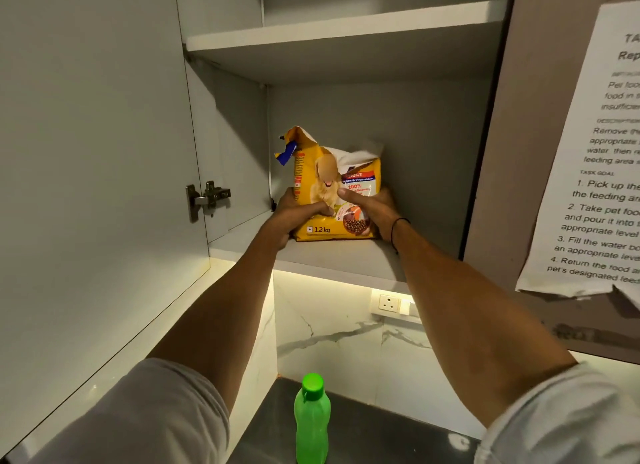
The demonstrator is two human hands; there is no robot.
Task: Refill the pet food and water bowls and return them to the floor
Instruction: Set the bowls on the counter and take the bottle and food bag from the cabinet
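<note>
A yellow pet food bag with a dog picture and "1.2 kg" on it stands upright on the lower shelf of an open wall cabinet. Its top is torn open and crumpled. My left hand grips the bag's left side with the thumb across the front. My right hand grips its right side, thumb on the front too; a black band sits on that wrist. The bag's base touches the shelf. No bowls are in view.
A green water bottle with a green cap stands on the dark countertop below. The cabinet door hangs open at left. A printed task sheet is taped to the right cabinet door. A wall socket sits on the marble backsplash.
</note>
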